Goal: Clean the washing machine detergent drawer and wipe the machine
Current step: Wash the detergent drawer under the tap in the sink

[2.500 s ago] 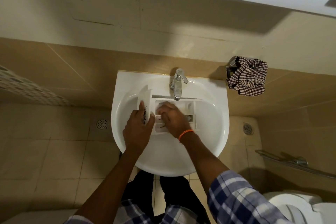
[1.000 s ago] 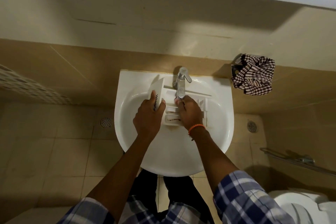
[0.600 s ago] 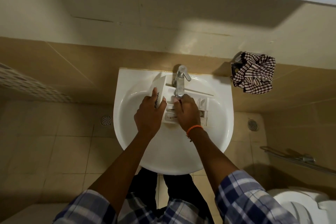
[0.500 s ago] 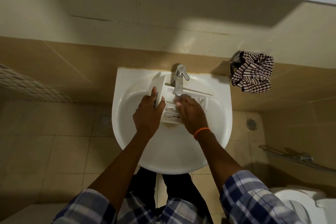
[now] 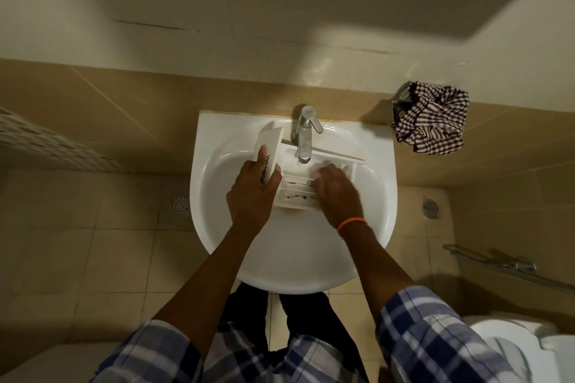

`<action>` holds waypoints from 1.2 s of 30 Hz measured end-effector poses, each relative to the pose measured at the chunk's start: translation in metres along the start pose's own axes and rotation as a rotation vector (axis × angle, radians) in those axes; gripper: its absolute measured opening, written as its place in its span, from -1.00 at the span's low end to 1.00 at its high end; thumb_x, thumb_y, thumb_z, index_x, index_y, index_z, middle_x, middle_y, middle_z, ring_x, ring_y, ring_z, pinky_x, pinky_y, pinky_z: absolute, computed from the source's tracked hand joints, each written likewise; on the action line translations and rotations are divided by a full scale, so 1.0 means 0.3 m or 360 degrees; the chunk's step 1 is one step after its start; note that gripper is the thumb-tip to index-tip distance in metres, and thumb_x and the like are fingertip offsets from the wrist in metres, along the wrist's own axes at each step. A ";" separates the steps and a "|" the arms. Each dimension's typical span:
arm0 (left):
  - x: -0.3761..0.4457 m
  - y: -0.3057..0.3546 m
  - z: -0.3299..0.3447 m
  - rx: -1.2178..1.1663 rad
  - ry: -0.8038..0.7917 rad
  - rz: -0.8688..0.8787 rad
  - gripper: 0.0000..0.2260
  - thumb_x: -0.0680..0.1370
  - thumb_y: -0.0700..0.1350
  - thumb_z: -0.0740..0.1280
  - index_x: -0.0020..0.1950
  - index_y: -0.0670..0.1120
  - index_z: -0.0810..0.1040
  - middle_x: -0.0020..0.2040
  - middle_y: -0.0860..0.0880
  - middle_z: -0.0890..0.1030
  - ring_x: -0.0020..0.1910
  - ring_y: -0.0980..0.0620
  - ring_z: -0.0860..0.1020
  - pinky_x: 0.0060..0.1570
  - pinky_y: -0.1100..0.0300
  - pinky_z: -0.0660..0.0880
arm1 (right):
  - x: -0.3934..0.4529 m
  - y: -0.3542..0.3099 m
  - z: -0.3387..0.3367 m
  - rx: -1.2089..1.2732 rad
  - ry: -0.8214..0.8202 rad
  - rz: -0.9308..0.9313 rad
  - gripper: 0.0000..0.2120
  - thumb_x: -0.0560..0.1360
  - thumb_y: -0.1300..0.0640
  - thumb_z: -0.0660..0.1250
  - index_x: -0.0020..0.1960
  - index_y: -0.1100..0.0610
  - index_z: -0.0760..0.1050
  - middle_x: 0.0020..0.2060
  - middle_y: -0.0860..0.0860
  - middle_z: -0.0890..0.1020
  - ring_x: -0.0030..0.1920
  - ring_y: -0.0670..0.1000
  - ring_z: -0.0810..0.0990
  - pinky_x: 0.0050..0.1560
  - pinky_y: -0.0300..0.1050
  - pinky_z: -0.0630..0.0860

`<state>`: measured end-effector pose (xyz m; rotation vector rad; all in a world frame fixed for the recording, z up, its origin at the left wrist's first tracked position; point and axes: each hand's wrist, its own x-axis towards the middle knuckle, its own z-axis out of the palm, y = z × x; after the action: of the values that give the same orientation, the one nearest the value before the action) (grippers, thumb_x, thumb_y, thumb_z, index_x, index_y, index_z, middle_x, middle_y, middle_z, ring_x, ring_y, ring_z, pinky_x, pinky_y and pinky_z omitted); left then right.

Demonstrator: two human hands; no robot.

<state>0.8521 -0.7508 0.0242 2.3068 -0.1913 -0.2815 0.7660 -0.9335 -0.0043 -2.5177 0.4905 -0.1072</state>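
Note:
The white detergent drawer (image 5: 295, 196) lies in the white sink (image 5: 217, 183) under the chrome tap (image 5: 305, 140). Brownish dirt marks show in its near compartments. My left hand (image 5: 252, 196) grips the drawer's front panel at the left end, thumb on the printed face. My right hand (image 5: 336, 193) rests flat inside the drawer's right compartments, fingers pressed down and blurred; I cannot tell whether it holds anything. An orange band sits on my right wrist.
A checked cloth (image 5: 432, 121) hangs on a wall holder to the right of the sink. A toilet (image 5: 510, 348) stands at the lower right below a metal rail (image 5: 510, 267). Two floor drains (image 5: 179, 201) sit on the tiled floor beside the sink.
My right hand slid from under the tap spout toward the right part of the drawer. My left hand kept its grip on the front panel, and the drawer stayed under the tap.

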 end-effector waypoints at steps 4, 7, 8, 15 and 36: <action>0.002 -0.002 0.006 -0.0003 0.0023 -0.0003 -0.50 0.70 0.15 0.31 0.62 0.04 0.42 0.27 -0.03 0.68 0.25 -0.05 0.65 0.35 -0.10 0.54 | 0.034 -0.061 0.040 -0.0051 0.0098 0.0291 -0.59 0.71 0.00 0.07 0.28 0.22 0.57 0.15 0.13 0.62 0.20 0.08 0.58 0.25 -0.02 0.55; 0.005 -0.007 0.004 -0.0002 0.0029 0.0034 -0.46 0.69 0.21 0.27 0.62 0.02 0.42 0.29 -0.05 0.69 0.24 -0.08 0.67 0.34 -0.16 0.59 | 0.052 -0.192 0.072 0.0113 -0.0006 0.0013 -0.69 0.75 -0.01 0.11 0.25 0.13 0.55 0.08 0.04 0.58 0.12 -0.10 0.52 0.14 -0.19 0.50; 0.008 -0.012 0.001 -0.0003 0.0030 0.0041 -0.46 0.68 0.22 0.25 0.62 0.02 0.42 0.29 -0.06 0.69 0.24 -0.08 0.67 0.33 -0.18 0.60 | 0.045 -0.191 0.066 0.0056 -0.0065 -0.0116 -0.71 0.75 0.00 0.10 0.26 0.11 0.53 0.11 0.07 0.58 0.14 -0.03 0.50 0.14 -0.13 0.49; 0.001 -0.014 -0.010 -0.0049 0.0044 -0.0013 -0.51 0.70 0.16 0.28 0.62 0.05 0.43 0.22 -0.01 0.70 0.21 -0.01 0.66 0.34 -0.04 0.57 | 0.033 -0.047 0.032 -0.0136 0.0110 0.0215 -0.57 0.74 -0.06 0.01 0.26 0.18 0.53 0.13 0.14 0.58 0.13 0.15 0.54 0.11 0.14 0.58; 0.009 -0.027 -0.029 -0.0057 0.0053 -0.0014 -0.53 0.70 0.15 0.28 0.57 -0.01 0.48 0.13 -0.03 0.71 0.13 -0.01 0.67 0.29 -0.07 0.61 | 0.011 0.009 0.013 -0.0043 -0.0009 -0.0034 -0.59 0.74 -0.05 0.03 0.26 0.17 0.54 0.17 0.13 0.60 0.18 0.13 0.53 0.23 0.14 0.53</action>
<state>0.8575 -0.7398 0.0236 2.2759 -0.1580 -0.2494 0.7689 -0.9347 -0.0089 -2.5493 0.4656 -0.1022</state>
